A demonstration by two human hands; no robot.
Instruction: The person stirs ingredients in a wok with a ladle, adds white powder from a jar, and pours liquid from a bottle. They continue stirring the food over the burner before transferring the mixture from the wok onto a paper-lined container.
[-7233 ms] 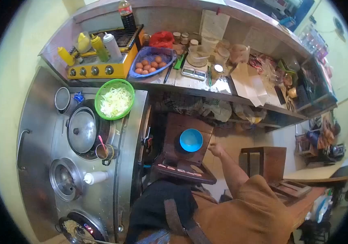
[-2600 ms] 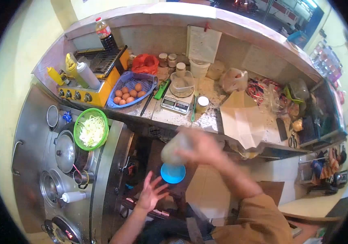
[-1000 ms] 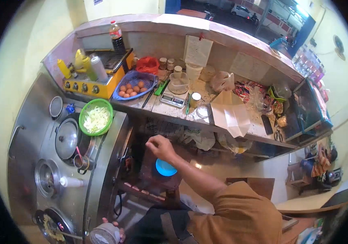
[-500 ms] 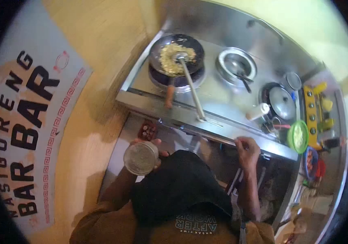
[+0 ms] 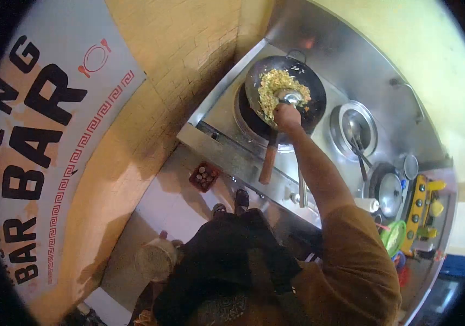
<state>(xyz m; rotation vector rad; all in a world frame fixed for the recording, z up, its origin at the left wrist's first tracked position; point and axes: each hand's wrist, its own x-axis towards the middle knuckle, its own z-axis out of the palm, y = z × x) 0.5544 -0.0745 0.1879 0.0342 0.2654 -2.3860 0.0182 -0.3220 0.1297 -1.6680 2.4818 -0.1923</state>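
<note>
My right hand (image 5: 286, 118) is closed around the long handle of a metal ladle (image 5: 290, 96), gripping it close to the bowl. The ladle's bowl rests in chopped yellowish food that looks like fried rice (image 5: 271, 84), inside a black wok (image 5: 315, 106). Toward me points the wok's wooden handle (image 5: 267, 163), with no hand on it. Low at the left, my left hand (image 5: 173, 245) holds a round jar (image 5: 154, 259) of pale powder. The jar is blurred, and most of that hand is hidden behind it.
A metal pot (image 5: 371, 127) with another ladle stands right of the wok on the steel stove. Farther right are a lidded pan (image 5: 390, 195), a white bottle (image 5: 367, 204) and a green basket (image 5: 395, 237). A red crate (image 5: 204, 176) sits on the floor. A wall banner (image 5: 80, 163) hangs left.
My right hand has moved from the stove's front edge up to the wok and taken hold of the ladle. My left hand with the jar has dropped lower left. The view has shifted.
</note>
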